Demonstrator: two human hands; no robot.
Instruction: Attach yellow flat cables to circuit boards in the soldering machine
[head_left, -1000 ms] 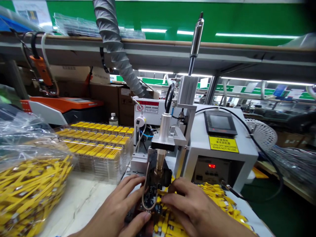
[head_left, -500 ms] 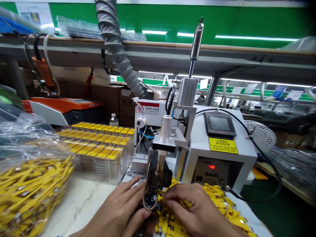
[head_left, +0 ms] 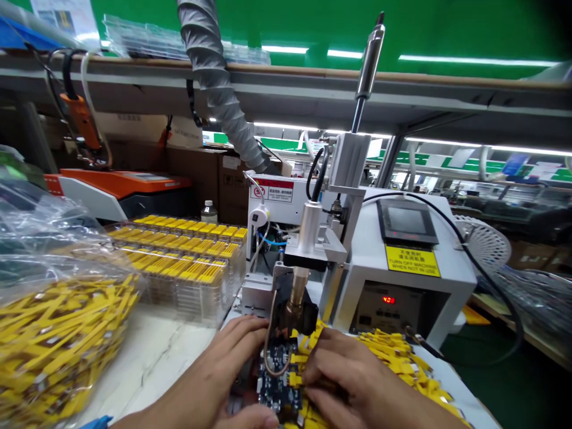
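A small dark circuit board lies under the brass tip of a white press machine. My left hand rests against the board's left edge, thumb curled beneath it. At the board's right edge my right hand pinches a small yellow strip. A copper wire loop hangs from the tool head over the board. Loose yellow strips are piled around my right hand.
A clear bag of yellow strips lies at the left. Clear trays of ordered yellow strips stand behind it. A grey duct hose hangs overhead. An orange-topped device and a white fan flank the machine.
The view has shifted so the board shows more fully. My right hand has moved in closer to the board's right edge with a yellow strip. My left hand stays on the left edge.
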